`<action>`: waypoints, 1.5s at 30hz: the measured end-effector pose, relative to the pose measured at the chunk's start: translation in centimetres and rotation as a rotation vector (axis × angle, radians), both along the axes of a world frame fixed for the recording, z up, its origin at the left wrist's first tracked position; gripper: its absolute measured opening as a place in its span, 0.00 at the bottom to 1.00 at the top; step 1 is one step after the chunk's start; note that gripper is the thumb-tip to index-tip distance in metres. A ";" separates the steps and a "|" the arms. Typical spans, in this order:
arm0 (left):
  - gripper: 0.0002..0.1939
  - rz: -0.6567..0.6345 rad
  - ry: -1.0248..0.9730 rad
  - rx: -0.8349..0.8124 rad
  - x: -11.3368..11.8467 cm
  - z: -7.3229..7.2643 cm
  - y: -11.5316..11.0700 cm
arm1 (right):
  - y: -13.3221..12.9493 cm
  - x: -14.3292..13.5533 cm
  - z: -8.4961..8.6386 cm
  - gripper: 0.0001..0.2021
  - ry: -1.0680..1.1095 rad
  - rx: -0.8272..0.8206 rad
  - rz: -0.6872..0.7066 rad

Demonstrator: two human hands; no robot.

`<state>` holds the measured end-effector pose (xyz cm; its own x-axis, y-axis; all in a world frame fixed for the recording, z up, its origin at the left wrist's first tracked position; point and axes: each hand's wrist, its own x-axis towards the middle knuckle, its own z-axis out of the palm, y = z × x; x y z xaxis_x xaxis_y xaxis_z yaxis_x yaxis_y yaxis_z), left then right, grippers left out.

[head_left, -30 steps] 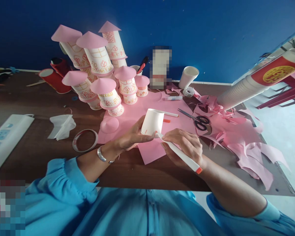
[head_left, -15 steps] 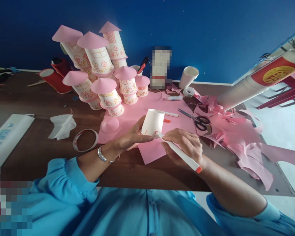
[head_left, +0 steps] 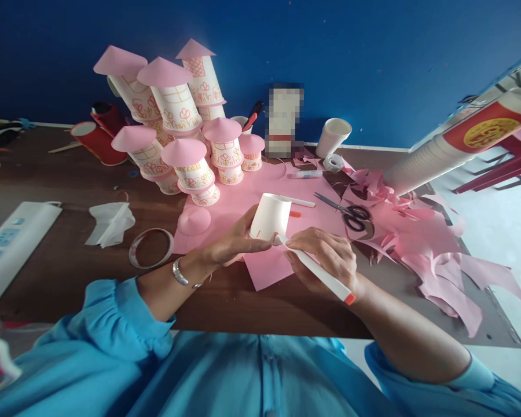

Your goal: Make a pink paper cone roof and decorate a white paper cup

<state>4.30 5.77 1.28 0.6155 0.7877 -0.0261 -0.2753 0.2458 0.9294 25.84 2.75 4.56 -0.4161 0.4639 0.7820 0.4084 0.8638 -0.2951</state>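
Observation:
A small white paper cup [head_left: 270,215] is held by my left hand [head_left: 234,240], its fingers wrapped round the cup's left side and lower edge. A few short red strokes show low on the cup. My right hand [head_left: 325,258] grips a white marker [head_left: 323,275] with an orange-red end; its tip touches the cup near the lower edge. Beneath both lies a pink paper sheet [head_left: 260,272], with another white pen [head_left: 303,202] and an orange-red cap [head_left: 294,214] behind the cup.
Decorated cup towers [head_left: 182,110] with pink cones stand at the back left. Black scissors [head_left: 351,214] and pink scraps [head_left: 451,266] lie to the right, below a long cup stack [head_left: 451,145]. A tape roll [head_left: 151,248] lies left of my left wrist.
Both hands and the cup stay almost in place. The marker's rear end has shifted very slightly, and the red stroke by its tip looks a little different.

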 end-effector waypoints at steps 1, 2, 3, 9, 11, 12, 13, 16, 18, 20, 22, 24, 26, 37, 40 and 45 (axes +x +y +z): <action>0.41 -0.002 -0.001 0.002 0.0 -0.1 0.0 | 0.0 0.0 0.0 0.08 0.000 0.002 0.004; 0.40 -0.004 -0.001 0.003 0.0 -0.1 0.0 | 0.0 0.0 0.0 0.07 0.000 0.004 0.007; 0.40 -0.003 -0.001 0.003 0.0 -0.2 0.0 | 0.0 0.0 0.0 0.08 0.000 0.006 0.009; 0.34 -0.012 -0.037 -0.031 -0.1 -0.2 0.1 | 0.1 0.0 0.0 0.08 0.007 -0.002 0.001; 0.35 -0.018 -0.048 -0.037 -0.1 -0.1 0.1 | 0.1 0.0 0.0 0.08 0.008 -0.001 -0.010; 0.35 -0.017 -0.052 -0.042 -0.1 -0.1 0.1 | 0.1 0.0 0.0 0.08 0.010 0.002 -0.015; 0.37 -0.013 -0.052 -0.050 -0.1 -0.2 0.1 | 0.1 0.0 -0.1 0.08 0.014 0.006 -0.022; 0.37 0.001 -0.038 -0.063 -0.1 -0.2 0.1 | 0.2 0.0 -0.1 0.09 0.032 0.016 -0.048; 0.36 0.006 -0.031 -0.042 -0.2 -0.3 0.1 | 0.2 0.1 -0.1 0.09 0.035 0.013 -0.055; 0.34 0.005 -0.024 -0.022 -0.2 -0.2 0.1 | 0.2 0.1 -0.1 0.09 0.036 0.009 -0.053; 0.34 -0.004 -0.021 -0.018 -0.2 -0.2 0.1 | 0.2 0.1 -0.1 0.10 0.040 0.009 -0.050; 0.35 -0.017 -0.025 -0.021 -0.2 -0.2 0.1 | 0.2 0.1 -0.1 0.10 0.042 0.009 -0.051; 0.35 -0.010 -0.021 -0.024 -0.1 -0.2 0.1 | 0.1 0.1 -0.1 0.10 0.041 0.010 -0.054; 0.34 0.011 -0.022 -0.046 -0.1 0.0 0.0 | -0.2 0.0 0.1 0.07 0.004 -0.003 -0.047; 0.32 -0.003 -0.021 -0.043 -0.1 0.3 -0.1 | -0.2 -0.1 0.0 0.08 0.009 -0.010 -0.036; 0.35 0.003 -0.043 -0.057 0.0 0.3 0.0 | -0.2 -0.1 0.0 0.08 0.011 -0.022 -0.020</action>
<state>4.27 5.73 1.62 0.6143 0.7878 -0.0444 -0.3154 0.2967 0.9014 25.76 2.53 4.56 -0.3985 0.4888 0.7760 0.4220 0.8490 -0.3181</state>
